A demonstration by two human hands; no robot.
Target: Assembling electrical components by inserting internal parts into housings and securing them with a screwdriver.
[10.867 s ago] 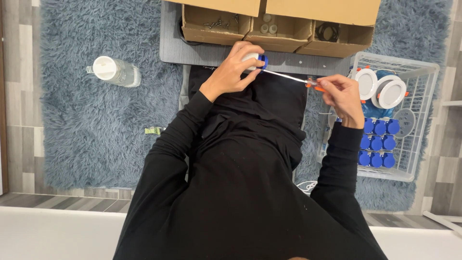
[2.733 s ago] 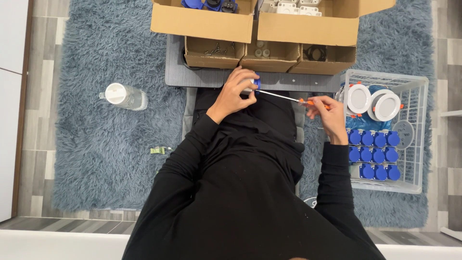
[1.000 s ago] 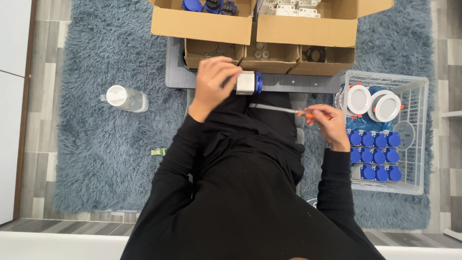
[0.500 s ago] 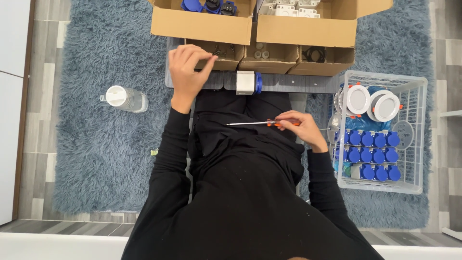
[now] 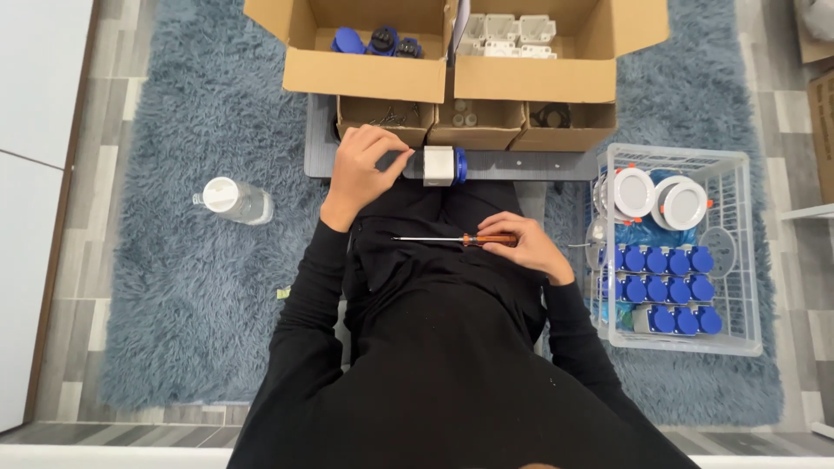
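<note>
My left hand point(image 5: 365, 165) rests on the grey board point(image 5: 521, 165), fingers curled, fingertips at the left end of a white plug part with a blue cap point(image 5: 440, 165). I cannot see whether the fingers pinch anything small. My right hand point(image 5: 526, 247) lies on my black-clothed lap and grips the orange handle of a thin screwdriver point(image 5: 452, 239). Its metal shaft points left across my lap. The plug part lies on its side on the board, apart from the screwdriver.
Beyond the board are several open cardboard boxes point(image 5: 373, 74) holding blue and white parts. A white wire basket point(image 5: 747, 260) at the right holds rows of blue-capped parts and round white lids. A clear plastic bottle point(image 5: 233, 200) lies on the blue shaggy rug point(image 5: 174, 287).
My left hand has come back from the small box to the plug part on the board. My right hand brought the screwdriver down and left onto my lap.
</note>
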